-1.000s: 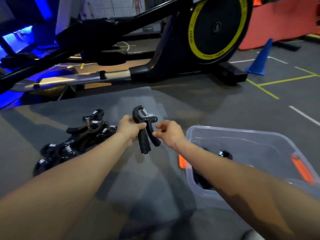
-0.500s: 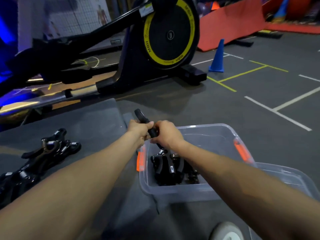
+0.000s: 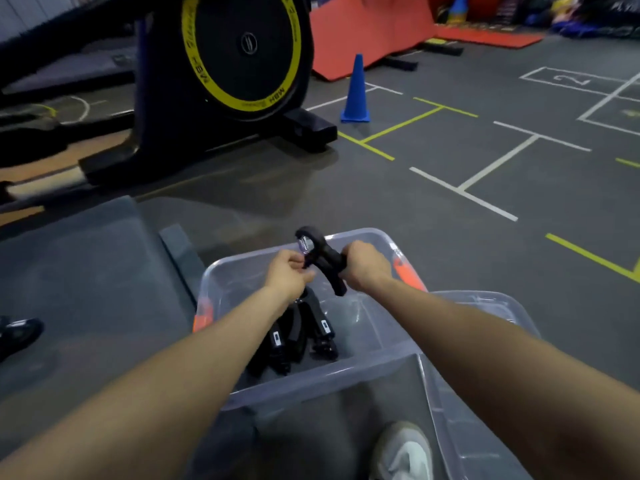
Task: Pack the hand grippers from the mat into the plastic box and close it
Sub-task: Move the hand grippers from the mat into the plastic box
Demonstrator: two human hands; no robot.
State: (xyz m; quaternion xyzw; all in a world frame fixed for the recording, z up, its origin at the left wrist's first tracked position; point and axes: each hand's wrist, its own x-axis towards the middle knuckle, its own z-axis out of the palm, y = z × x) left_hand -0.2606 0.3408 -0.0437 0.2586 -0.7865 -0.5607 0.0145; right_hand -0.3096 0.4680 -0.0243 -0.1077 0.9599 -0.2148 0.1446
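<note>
A black hand gripper [image 3: 322, 259] with a steel spring hangs above the clear plastic box [image 3: 242, 398]. My right hand [image 3: 363, 270] is closed around one handle, and my left hand [image 3: 287, 277] pinches the part next to the spring. Several black hand grippers [image 3: 301, 337] lie inside the box, partly hidden by my left forearm. The box has orange latches [image 3: 408, 273] on its ends. One more gripper [image 3: 19, 336] shows on the grey mat [image 3: 86, 278] at the left edge.
The clear lid [image 3: 485, 410] lies against the box's near right side. A white shoe [image 3: 403, 452] is at the bottom. An exercise machine with a yellow-ringed flywheel [image 3: 242, 50] stands behind the mat; a blue cone [image 3: 356, 90] and red mats [image 3: 374, 26] beyond.
Both hands carried the hand gripper from above the mat rightward to over the box. The view swung right, so the pile on the mat slid almost out of frame.
</note>
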